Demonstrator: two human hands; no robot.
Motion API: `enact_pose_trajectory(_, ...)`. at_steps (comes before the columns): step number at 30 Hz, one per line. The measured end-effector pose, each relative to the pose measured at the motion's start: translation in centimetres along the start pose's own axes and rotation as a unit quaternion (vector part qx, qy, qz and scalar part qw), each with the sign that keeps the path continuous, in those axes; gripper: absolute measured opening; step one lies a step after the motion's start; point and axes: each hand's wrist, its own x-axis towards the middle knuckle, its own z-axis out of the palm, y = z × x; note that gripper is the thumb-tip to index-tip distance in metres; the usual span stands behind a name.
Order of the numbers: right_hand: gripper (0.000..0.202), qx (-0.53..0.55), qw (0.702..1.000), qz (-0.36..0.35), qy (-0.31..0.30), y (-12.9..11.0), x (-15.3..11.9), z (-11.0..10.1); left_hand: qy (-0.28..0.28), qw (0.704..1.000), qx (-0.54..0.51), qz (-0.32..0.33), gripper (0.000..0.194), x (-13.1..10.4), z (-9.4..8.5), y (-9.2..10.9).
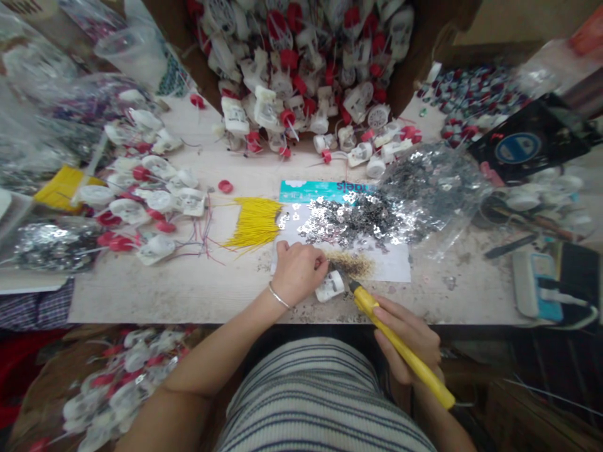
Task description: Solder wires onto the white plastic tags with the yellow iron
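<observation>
My right hand is wrapped round the yellow handle of a soldering iron. The iron's dark front end points up and left, close beside a small white plastic part. Just above that part, my left hand has its fingers closed in a pinch; whatever lies between the fingertips is hidden. A white sheet with a brown scorched patch lies under the work. Behind it are a heap of small shiny metal pieces and a bundle of yellow wires, to the left.
A large box at the back spills white and red parts. More wired white parts lie at left. To the right are a plastic bag of metal pieces, a black box and a power strip.
</observation>
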Motion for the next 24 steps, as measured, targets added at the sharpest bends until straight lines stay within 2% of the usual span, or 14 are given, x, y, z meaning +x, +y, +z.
enact_pose_trajectory(3, 0.046, -0.009, 1.000, -0.010, -0.003, -0.1, 0.0, -0.2, 0.007, 1.000, 0.003, -0.003, 0.025, 0.0, 0.0, 0.1)
enact_pose_trajectory(5, 0.045, -0.012, 1.000, -0.015, 0.015, 0.0, 0.1, 0.0, 0.008, 1.000, 0.004, -0.001, 0.026, 0.0, 0.1, 0.1)
enact_pose_trajectory(8, 0.048, 0.008, 0.994, -0.016, 0.111, -0.1, 0.6, 1.0, 0.007, 1.000, 0.005, -0.001, 0.026, 0.0, 0.1, 0.2)
enact_pose_trajectory(10, 0.042, 0.036, 0.987, 0.005, 0.154, -0.1, 1.3, 2.2, 0.007, 1.000, 0.006, -0.002, 0.026, 0.1, 0.1, 0.3)
enact_pose_trajectory(14, 0.019, 0.028, 0.988, 0.031, 0.147, -0.2, 3.0, 5.2, 0.009, 1.000, 0.003, -0.004, 0.024, 0.2, 0.0, 0.3)
enact_pose_trajectory(18, 0.018, -0.010, 0.990, 0.023, 0.142, -0.2, 3.9, 7.2, 0.002, 1.000, 0.005, -0.001, 0.024, -0.1, -0.2, 0.2)
enact_pose_trajectory(21, 0.019, 0.035, 0.990, 0.033, 0.132, 0.2, 4.2, 7.1, -0.014, 1.000, 0.017, 0.007, 0.025, -0.6, -0.4, 0.1)
enact_pose_trajectory(24, 0.021, -0.014, 0.991, 0.001, 0.130, 1.5, 4.8, 6.1, -0.036, 0.999, 0.012, 0.015, 0.023, -1.3, -0.5, -0.1)
